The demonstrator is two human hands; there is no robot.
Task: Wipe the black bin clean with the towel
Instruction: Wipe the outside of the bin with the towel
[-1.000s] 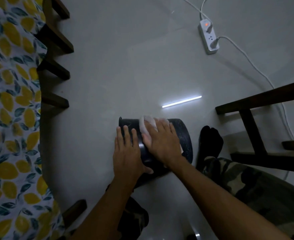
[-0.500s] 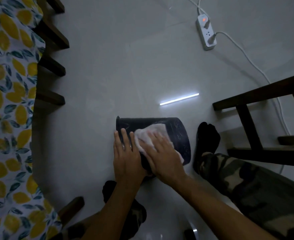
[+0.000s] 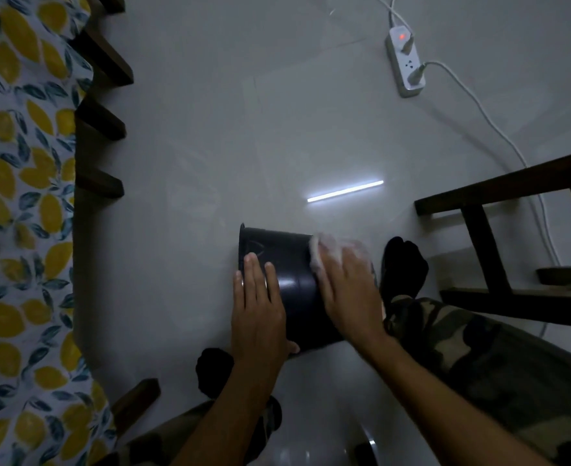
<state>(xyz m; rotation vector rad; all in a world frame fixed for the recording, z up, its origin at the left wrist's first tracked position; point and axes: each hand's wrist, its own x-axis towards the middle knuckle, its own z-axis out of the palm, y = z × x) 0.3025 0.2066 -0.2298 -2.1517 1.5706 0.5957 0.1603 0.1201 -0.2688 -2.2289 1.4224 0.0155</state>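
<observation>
The black bin (image 3: 294, 280) lies on its side on the pale tiled floor, its rim pointing left. My left hand (image 3: 257, 307) lies flat on the bin's near left side, fingers together, holding it still. My right hand (image 3: 348, 290) presses a white towel (image 3: 328, 250) against the bin's right end, near its base. The towel shows past my fingertips and is blurred. Most of the bin's right end is hidden under my right hand and the towel.
A lemon-print cloth (image 3: 18, 230) covers furniture with dark wooden legs (image 3: 99, 183) at left. A dark wooden frame (image 3: 499, 250) stands at right. My feet in black socks (image 3: 403, 267) flank the bin. A white power strip (image 3: 405, 62) with cables lies far right.
My right hand has slid the towel from the bin's middle to its right end. My left hand has stayed on the left side, and the bin has barely shifted.
</observation>
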